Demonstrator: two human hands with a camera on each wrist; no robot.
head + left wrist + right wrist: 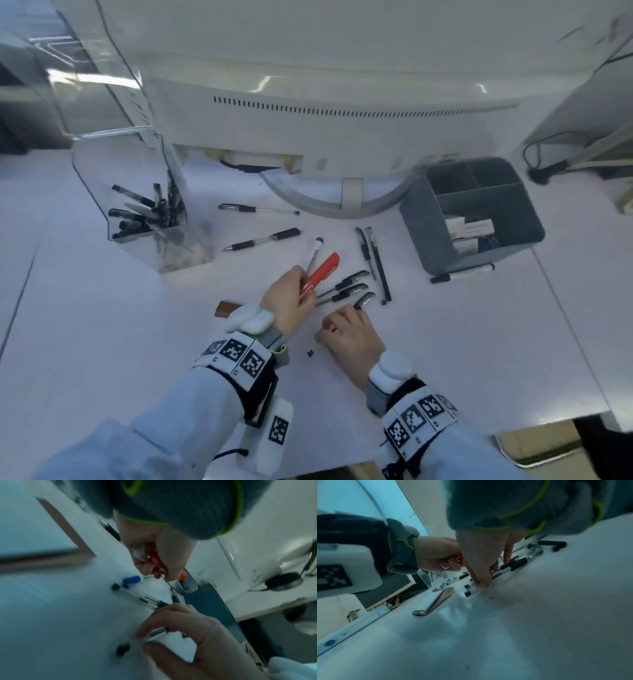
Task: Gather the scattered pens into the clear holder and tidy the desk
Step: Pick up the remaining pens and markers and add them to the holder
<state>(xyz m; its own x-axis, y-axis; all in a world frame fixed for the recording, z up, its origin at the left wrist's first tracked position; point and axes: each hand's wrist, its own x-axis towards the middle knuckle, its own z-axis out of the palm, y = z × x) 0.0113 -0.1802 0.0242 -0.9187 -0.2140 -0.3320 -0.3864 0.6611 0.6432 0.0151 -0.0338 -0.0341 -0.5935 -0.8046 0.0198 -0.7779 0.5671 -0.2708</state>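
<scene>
My left hand [297, 288] grips a red marker [323, 270], also seen in the left wrist view as red marker [155, 561]. A blue-capped pen [317, 247] runs up from behind its fingers; whether it is held I cannot tell. My right hand [344, 320] pinches a black-capped pen [365, 299] low on the desk; the left wrist view shows that pen [157, 632] between thumb and fingers. The clear holder [171, 240] stands at the left with several black pens [144, 214] inside. Several more black pens [349, 279] lie scattered on the white desk.
A grey organizer [424, 226] stands at the right with a marker [462, 273] in front of it. A monitor [329, 113] with its curved stand fills the back. A brown-edged notebook [224, 307] lies by my left wrist. A small black cap [310, 353] sits by my right hand.
</scene>
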